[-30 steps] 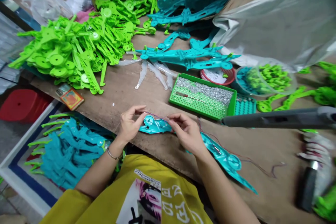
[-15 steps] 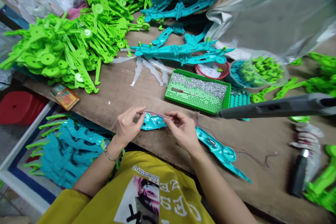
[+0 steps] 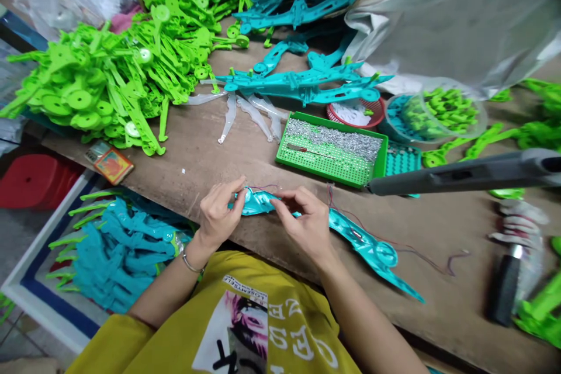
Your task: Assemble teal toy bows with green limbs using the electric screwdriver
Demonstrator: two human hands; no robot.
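Note:
On the near edge of the workbench lies a long, shiny teal plastic part (image 3: 258,203) with a pointed right end. My left hand (image 3: 220,208) is closed in a pinch at its left end. Further right, my right hand (image 3: 308,223) closes thumb and fingers at the middle of the part, covering a stretch of it. Between the two sets of fingertips runs a thin dark red wire (image 3: 263,187); whether either pinch also holds it, I cannot tell. More loose wire (image 3: 412,254) trails over the part's right half onto the bench.
Beyond my hands sits a green perforated tray (image 3: 307,168) with small metal pieces and a screwdriver (image 3: 309,152). A grey tool (image 3: 464,172) juts in from the right. Lime-green parts (image 3: 79,82) heap at the left. A black-handled tool (image 3: 505,286) lies far right.
Both hands stay at the teal part with small finger shifts. The view has moved slightly, so most things appear a little displaced.

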